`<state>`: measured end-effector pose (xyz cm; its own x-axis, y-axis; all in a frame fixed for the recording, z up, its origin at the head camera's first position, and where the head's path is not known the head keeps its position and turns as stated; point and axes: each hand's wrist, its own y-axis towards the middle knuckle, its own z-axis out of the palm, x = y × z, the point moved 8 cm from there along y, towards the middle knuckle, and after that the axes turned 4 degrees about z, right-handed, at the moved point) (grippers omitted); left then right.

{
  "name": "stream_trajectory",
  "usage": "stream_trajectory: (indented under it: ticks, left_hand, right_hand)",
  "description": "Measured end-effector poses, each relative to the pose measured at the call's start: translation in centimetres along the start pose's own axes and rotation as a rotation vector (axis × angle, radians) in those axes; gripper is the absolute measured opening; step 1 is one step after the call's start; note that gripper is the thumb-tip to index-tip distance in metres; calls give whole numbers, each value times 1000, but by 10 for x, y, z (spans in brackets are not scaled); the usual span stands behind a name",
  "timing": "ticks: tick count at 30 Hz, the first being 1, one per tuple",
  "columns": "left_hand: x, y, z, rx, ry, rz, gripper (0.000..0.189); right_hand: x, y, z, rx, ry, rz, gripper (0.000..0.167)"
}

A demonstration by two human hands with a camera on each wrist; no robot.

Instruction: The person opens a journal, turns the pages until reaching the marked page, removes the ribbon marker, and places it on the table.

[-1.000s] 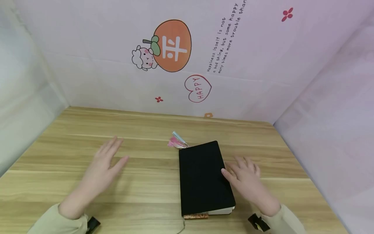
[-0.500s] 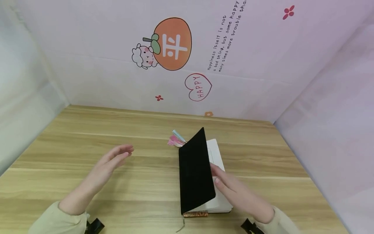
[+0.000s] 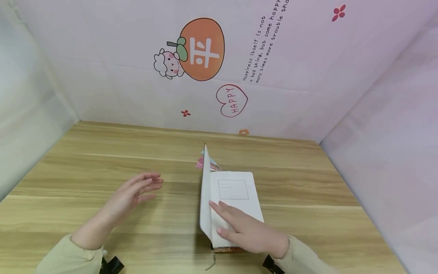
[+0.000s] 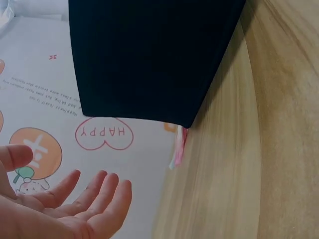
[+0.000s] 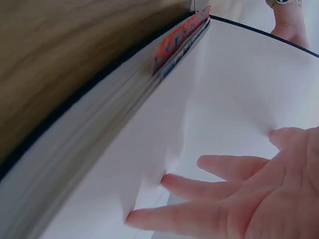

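A black notebook (image 3: 236, 190) lies on the wooden table, its front cover (image 3: 206, 182) lifted nearly upright along the left side. The white first page shows a printed rectangle. My right hand (image 3: 248, 230) is over that page, fingers extended, fingertips reaching the inside of the cover. In the right wrist view, the fingers (image 5: 199, 189) spread over the white paper near the fold. My left hand (image 3: 128, 196) hovers left of the notebook, fingers relaxed, holding nothing. The cover's black outside (image 4: 149, 59) faces it in the left wrist view.
A pink tassel (image 3: 200, 163) pokes out past the notebook's far edge, partly behind the cover. An orange patterned strip (image 3: 226, 249) and a thin ribbon (image 3: 214, 260) show at its near edge. A printed white cloth (image 3: 291, 106) hangs behind the table (image 3: 301, 175).
My right hand has moved left from the notebook's right edge, swinging the cover up from closed to nearly upright. My left hand has stayed left of the notebook, its fingers turning inward.
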<state>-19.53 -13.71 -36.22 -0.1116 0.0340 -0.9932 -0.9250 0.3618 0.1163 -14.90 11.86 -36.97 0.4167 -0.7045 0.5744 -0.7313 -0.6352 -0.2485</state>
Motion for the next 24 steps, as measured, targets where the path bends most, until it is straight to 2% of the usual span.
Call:
stream_trajectory:
  ticks: [4,7,16,24]
  left_hand:
    - [6,1,0,7,-50,-31,45]
    - [11,4,1,4,-63,-73,47]
    - [40,9,10,34,-27,-309,65]
    - [58,11,12,32,66,-415,72]
  right_hand:
    - [0,7,11,48,-39,62,58]
    - [3,10,18,74,-90,76,58]
    - [13,20,30,104,-268,84,60]
    - [15,25,32,151,-388,125,63]
